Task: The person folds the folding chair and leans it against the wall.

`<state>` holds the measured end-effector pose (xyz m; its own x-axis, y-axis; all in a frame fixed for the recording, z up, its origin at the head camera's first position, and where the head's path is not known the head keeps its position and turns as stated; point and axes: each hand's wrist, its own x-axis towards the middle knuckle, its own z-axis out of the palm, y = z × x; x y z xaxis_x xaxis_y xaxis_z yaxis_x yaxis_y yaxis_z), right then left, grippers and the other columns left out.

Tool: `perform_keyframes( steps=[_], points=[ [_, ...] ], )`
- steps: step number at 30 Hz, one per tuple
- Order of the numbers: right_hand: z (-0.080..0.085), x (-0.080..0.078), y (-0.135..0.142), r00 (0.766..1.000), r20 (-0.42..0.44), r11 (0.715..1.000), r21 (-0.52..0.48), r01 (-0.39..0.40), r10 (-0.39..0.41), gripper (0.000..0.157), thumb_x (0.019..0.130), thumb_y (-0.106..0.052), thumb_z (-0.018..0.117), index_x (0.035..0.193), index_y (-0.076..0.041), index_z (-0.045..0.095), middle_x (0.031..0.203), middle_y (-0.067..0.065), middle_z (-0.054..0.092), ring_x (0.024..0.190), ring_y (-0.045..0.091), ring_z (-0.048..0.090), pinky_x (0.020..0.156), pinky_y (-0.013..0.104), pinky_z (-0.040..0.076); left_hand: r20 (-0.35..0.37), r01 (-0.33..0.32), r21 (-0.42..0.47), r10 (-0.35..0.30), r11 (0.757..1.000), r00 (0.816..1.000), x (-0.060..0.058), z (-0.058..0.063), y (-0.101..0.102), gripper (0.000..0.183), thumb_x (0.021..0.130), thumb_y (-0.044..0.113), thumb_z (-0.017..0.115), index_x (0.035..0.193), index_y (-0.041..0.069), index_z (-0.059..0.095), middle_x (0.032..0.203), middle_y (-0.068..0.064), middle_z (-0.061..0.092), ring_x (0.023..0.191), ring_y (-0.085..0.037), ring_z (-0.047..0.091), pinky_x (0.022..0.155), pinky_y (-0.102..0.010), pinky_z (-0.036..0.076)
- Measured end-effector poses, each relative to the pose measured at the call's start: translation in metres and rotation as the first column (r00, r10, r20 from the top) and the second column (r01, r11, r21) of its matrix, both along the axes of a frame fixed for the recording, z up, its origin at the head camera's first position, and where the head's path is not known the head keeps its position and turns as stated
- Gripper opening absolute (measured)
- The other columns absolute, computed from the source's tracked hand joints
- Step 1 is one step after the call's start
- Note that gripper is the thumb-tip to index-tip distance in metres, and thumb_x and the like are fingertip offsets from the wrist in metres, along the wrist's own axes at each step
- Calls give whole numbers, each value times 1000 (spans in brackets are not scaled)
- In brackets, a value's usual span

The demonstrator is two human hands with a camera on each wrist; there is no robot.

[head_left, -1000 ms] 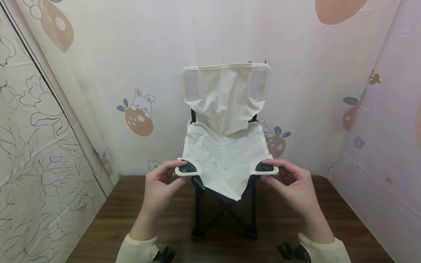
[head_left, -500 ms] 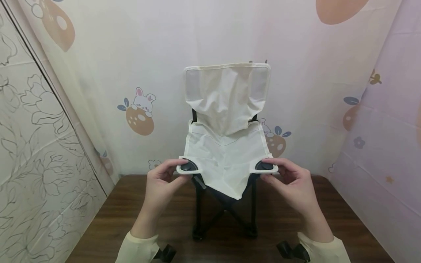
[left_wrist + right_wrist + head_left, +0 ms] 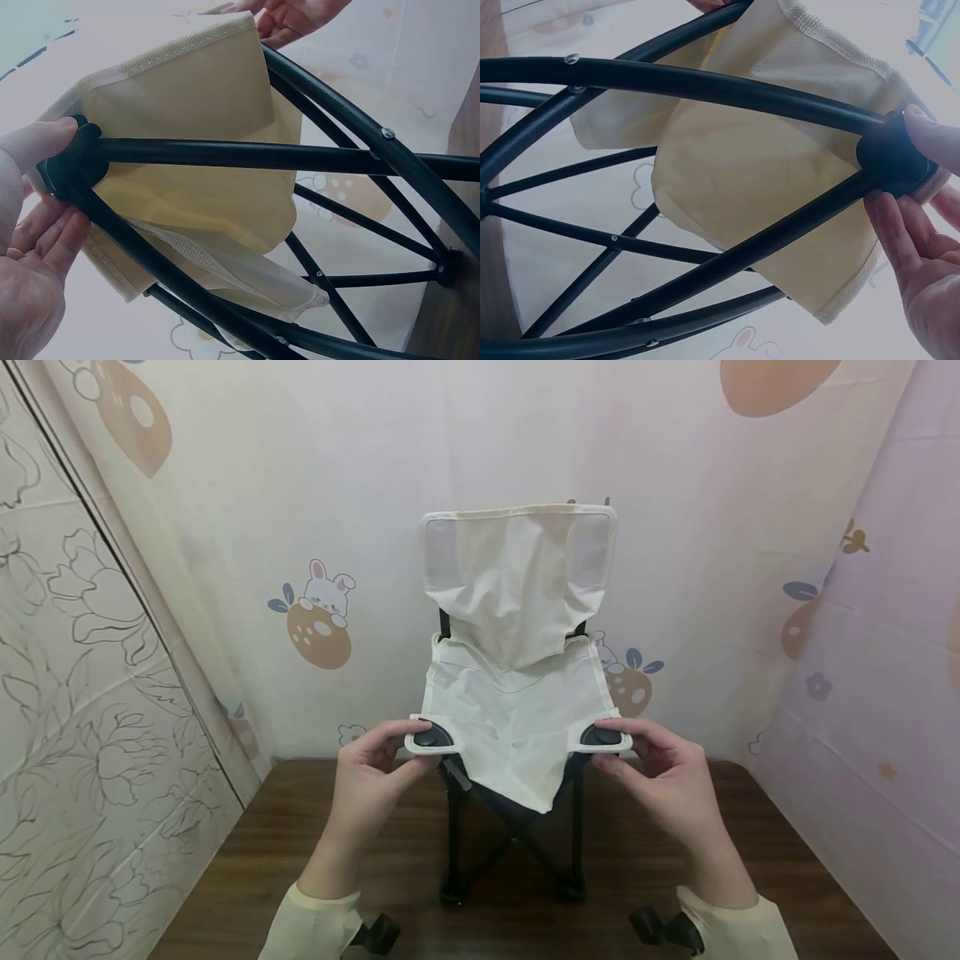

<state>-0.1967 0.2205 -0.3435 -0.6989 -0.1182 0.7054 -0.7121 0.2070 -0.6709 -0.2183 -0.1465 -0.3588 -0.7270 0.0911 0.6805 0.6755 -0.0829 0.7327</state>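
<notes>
A small folding chair (image 3: 510,727) with a cream fabric seat and backrest stands upright on its black tube frame. At the seat's front left corner my left hand (image 3: 375,772) pinches the black corner joint (image 3: 71,161) between thumb and fingers. My right hand (image 3: 663,777) grips the matching front right joint (image 3: 896,154) the same way. Dark patches at both corners of the cloth lie under my fingertips. Between the hands the fabric sags to a point at the front. In the wrist views, crossed black tubes (image 3: 225,154) run beneath the hanging cloth.
The chair's feet rest on a dark wooden tabletop (image 3: 315,860). Behind it hangs a curtain (image 3: 360,485) printed with carrots and rabbits. Floral panels (image 3: 82,693) close in the left side, and a pale curtain (image 3: 885,693) the right.
Both hands stay on the front corners, which have drawn slightly closer together and risen a little. The rest of the chair looks the same.
</notes>
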Motion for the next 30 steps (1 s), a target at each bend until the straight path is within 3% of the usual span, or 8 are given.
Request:
perform_keyframes(
  steps=[30],
  points=[
    [1,-2,-5,1000,17,999,-40,-19,19,44,87,22,79,129,10,71,119,2,78,102,13,74,92,23,62,26,13,21,-14,1000,1000,0,3,1,36,91,-10,83,125,-2,75,124,-17,76,114,-28,75,91,-39,66]
  ],
)
